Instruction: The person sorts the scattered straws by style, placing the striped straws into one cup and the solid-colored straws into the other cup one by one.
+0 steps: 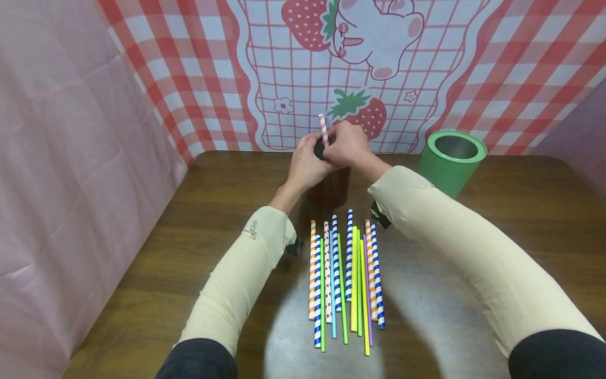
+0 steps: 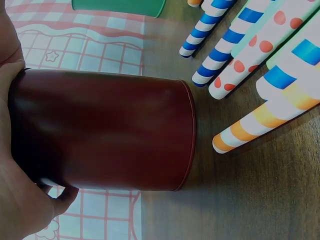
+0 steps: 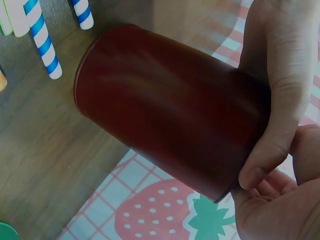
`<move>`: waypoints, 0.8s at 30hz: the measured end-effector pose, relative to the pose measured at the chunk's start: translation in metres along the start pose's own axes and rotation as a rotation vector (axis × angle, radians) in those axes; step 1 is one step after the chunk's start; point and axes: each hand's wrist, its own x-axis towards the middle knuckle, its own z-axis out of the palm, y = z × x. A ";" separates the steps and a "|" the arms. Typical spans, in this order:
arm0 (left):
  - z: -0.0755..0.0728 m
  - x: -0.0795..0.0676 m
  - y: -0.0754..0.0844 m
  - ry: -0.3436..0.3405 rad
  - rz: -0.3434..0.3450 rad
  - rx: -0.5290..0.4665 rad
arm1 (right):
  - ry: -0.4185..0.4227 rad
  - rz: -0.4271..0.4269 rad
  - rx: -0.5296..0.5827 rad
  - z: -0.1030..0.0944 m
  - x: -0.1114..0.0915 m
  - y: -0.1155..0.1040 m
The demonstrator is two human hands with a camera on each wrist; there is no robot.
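Observation:
A dark red cylindrical container [image 1: 330, 190] stands on the table near its back edge, its dark top partly covered by both hands. My left hand [image 1: 306, 164] grips it around the upper end; in the left wrist view its brown-red wall [image 2: 107, 130] shows whole down to the base. Over the top, my right hand [image 1: 349, 143] pinches a pink-and-white striped straw [image 1: 323, 125], which points upward, slightly tilted. Its lower end is hidden behind the fingers. In front of the container lie several straws [image 1: 354, 279], striped, dotted and plain, side by side.
A green cylindrical container [image 1: 444, 171] with a round opening stands at the back right of the wooden table [image 1: 227, 210]. Behind rises a red-and-white checked cloth [image 1: 208, 68] with strawberries. A pink curtain [image 1: 71, 173] hangs on the left.

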 end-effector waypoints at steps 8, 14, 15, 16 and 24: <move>-0.001 -0.002 0.001 0.000 0.010 -0.008 | -0.044 -0.012 -0.058 -0.001 0.003 -0.003; 0.001 -0.003 -0.002 -0.001 0.019 0.009 | -0.041 -0.006 -0.059 0.000 0.001 -0.002; 0.001 -0.003 -0.002 -0.001 0.019 0.009 | -0.045 0.000 -0.051 -0.002 0.000 -0.002; 0.002 -0.003 -0.002 -0.005 0.016 0.008 | -0.051 0.005 -0.035 -0.003 -0.001 -0.003; 0.000 -0.002 -0.001 -0.011 -0.017 -0.021 | -0.063 0.001 0.078 -0.023 -0.015 -0.002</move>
